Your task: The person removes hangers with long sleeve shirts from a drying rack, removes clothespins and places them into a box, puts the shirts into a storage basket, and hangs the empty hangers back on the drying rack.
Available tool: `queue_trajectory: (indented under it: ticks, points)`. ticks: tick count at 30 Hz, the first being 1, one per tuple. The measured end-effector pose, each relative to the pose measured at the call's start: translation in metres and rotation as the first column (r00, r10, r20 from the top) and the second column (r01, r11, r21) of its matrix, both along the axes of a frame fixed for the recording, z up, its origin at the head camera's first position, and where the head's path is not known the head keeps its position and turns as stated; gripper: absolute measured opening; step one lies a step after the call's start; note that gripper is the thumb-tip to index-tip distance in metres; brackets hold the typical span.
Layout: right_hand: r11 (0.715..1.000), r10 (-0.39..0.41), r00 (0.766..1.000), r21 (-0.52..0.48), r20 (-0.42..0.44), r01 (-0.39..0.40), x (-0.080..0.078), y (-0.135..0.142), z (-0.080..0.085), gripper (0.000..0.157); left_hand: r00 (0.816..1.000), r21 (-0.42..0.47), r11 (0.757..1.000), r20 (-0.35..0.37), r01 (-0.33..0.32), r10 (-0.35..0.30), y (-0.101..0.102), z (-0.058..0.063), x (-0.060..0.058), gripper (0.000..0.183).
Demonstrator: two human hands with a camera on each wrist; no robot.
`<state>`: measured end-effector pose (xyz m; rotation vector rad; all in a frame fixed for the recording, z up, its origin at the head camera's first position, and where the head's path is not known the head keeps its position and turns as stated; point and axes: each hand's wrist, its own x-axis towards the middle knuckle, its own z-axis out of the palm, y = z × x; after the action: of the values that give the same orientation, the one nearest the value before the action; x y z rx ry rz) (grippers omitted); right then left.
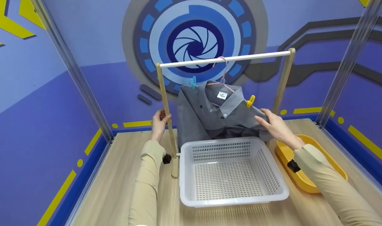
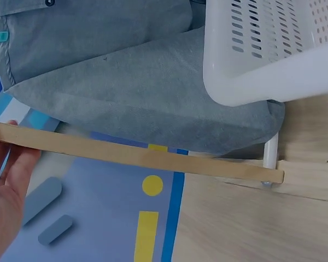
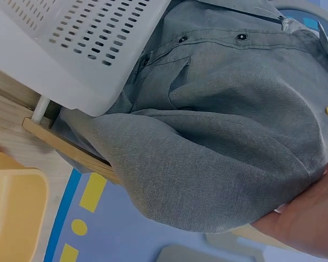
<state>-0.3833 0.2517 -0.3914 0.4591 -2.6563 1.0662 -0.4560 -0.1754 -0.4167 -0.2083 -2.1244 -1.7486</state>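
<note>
A grey shirt [image 1: 191, 116] hangs from a pink hanger [image 1: 226, 69] on the white bar [image 1: 191, 63] of a small wooden rack. One blue clothespin [image 1: 193, 82] sits on its left shoulder in the head view, a yellow clothespin [image 1: 250, 101] on the other. My left hand [image 1: 158, 124] grips the rack's left wooden post [image 2: 142, 156] at about mid-height. With the thumb in front and fingers at the upper edge, my right hand [image 1: 278, 127] holds the shirt near its right shoulder. Part of that hand [image 3: 303, 215] is hidden by cloth in the right wrist view.
A white perforated basket [image 1: 234, 201] stands in front of the rack and hides the shirt's lower part. At its right lies a yellow tray [image 1: 313, 188], partly under my right forearm. Printed wall panels [image 1: 96, 94] enclose the wooden tabletop [image 1: 115, 188].
</note>
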Motion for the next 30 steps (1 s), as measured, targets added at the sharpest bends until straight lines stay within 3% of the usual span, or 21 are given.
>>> queue_trajectory:
  ticks: [11,23,30]
  points:
    - [0.999,0.027,0.989,0.031,-0.146,-0.022,-0.003,0.002,0.002,0.039,0.999,-0.062,0.998,-0.028,-0.023,0.021,0.004,0.004,-0.002,0.026]
    - [0.997,0.046,0.989,0.06,-0.144,-0.037,-0.001,-0.006,0.004,0.029,0.999,-0.054,0.998,-0.01,-0.042,0.041,0.001,0.0,0.001,0.027]
    - [0.999,0.025,0.981,0.049,-0.194,-0.016,-0.003,-0.01,0.003,0.026,0.999,-0.059,0.997,-0.004,-0.044,0.044,0.001,0.001,0.0,0.028]
